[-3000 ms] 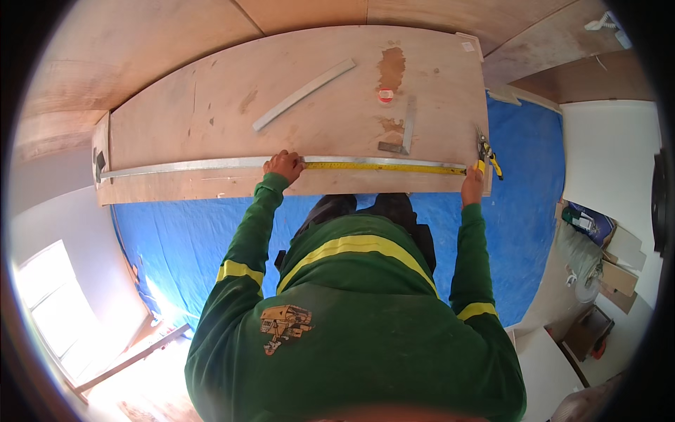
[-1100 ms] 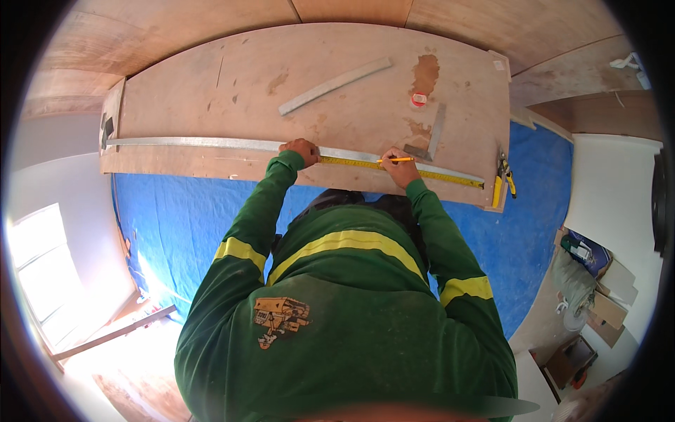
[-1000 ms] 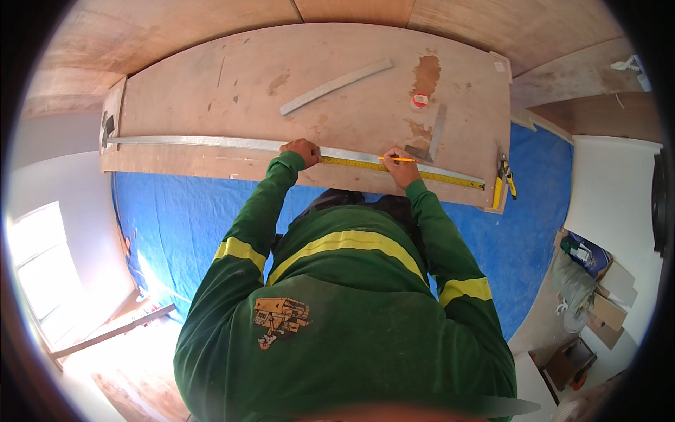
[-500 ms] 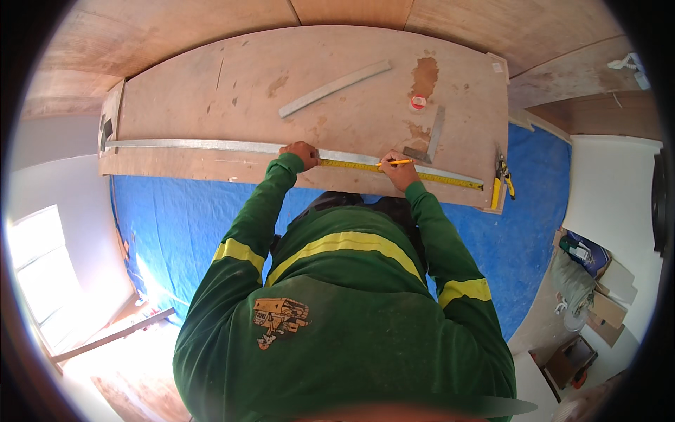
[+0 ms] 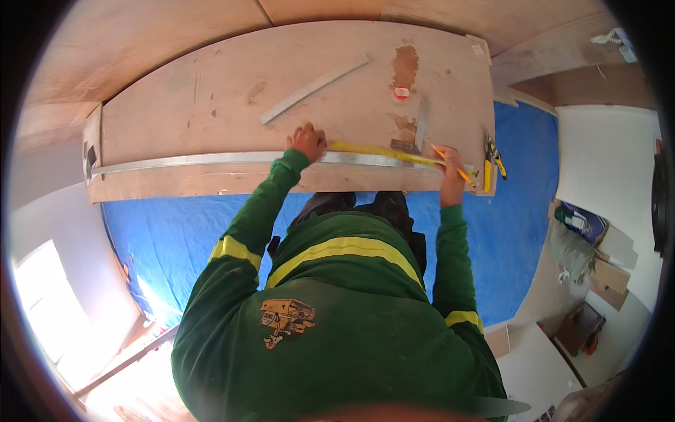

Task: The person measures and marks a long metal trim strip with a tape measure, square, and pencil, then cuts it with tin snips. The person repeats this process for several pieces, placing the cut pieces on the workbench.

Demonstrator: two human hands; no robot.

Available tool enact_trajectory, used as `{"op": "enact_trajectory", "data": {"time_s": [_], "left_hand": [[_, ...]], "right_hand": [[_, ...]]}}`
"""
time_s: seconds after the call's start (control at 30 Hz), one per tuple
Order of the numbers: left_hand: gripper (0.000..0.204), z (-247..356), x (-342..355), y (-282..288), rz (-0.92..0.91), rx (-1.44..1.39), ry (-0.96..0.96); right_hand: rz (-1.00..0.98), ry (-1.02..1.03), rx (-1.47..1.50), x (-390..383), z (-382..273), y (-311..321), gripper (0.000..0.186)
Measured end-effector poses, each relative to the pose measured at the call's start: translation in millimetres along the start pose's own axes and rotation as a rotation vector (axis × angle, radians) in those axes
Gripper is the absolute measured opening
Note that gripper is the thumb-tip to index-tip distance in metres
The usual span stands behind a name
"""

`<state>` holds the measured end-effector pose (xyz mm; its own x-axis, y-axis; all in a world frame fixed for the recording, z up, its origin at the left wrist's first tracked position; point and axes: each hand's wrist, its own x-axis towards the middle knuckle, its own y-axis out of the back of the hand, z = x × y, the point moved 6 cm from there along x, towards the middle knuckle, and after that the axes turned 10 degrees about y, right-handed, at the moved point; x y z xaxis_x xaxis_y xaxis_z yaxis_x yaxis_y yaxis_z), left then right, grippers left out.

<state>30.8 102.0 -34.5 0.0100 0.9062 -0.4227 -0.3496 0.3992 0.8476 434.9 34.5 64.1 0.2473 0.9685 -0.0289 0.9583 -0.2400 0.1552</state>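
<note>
You bend over a long plywood table [image 5: 176, 98] in a green sweatshirt [image 5: 373, 330] with yellow bands, your dark trousers [image 5: 323, 203] showing at its near edge and a blue sheet [image 5: 176, 232] spread over the floor below. Near that edge, your right hand [image 5: 451, 169] closes around a yellow-orange pencil [image 5: 465, 176], which slants through the fingers, one end pointing up and left, the other toward the table's right corner. Your left hand [image 5: 307, 142] sits at the far side of a long metal strip [image 5: 211, 160], fingers curled in on the left end of a tape measure [image 5: 380, 150]; what lies inside that grip is hidden. The yellow blade runs between your hands, crossing the strip at a shallow angle, from beyond it on the left to your right hand. The strip lies along the near side of the table, reaching left to a small dark piece [image 5: 91, 157] at the table's end. Right of your right hand, a hand tool with yellow handles [image 5: 500, 164] lies at the other end. Just beyond the tape rests a square [image 5: 421, 126], its blade pointing away from you. Farther back are a round red-and-white item [image 5: 401, 93], beside a brown stain, and, to its left, a flat grey bar [image 5: 314, 90] lying aslant. Plywood panels [image 5: 176, 35] stand past the table's far edge.
</note>
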Motion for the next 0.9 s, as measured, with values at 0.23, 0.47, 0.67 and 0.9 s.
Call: {"op": "enact_trajectory", "data": {"time_s": [0.23,0.47,0.67,0.9], "left_hand": [[0.018,18.7,86.3,23.6,0.312,-0.009,0.009],[0.019,11.0,76.7,15.0,0.367,0.01,0.12],[0.027,18.4,75.5,5.0,0.462,0.075,0.035],[0.066,25.1,38.2,28.6,0.512,0.026,-0.098]], "right_hand": [[-0.123,-0.174,-0.518,-11.3,64.2,68.6,0.047],[-0.1,-0.405,-0.961,42.4,116.5,-5.2,0.066],[-0.149,-0.495,-0.912,66.2,127.0,-45.8,0.068],[-0.097,-0.393,-0.543,57.4,149.5,-31.2,0.056]]}}
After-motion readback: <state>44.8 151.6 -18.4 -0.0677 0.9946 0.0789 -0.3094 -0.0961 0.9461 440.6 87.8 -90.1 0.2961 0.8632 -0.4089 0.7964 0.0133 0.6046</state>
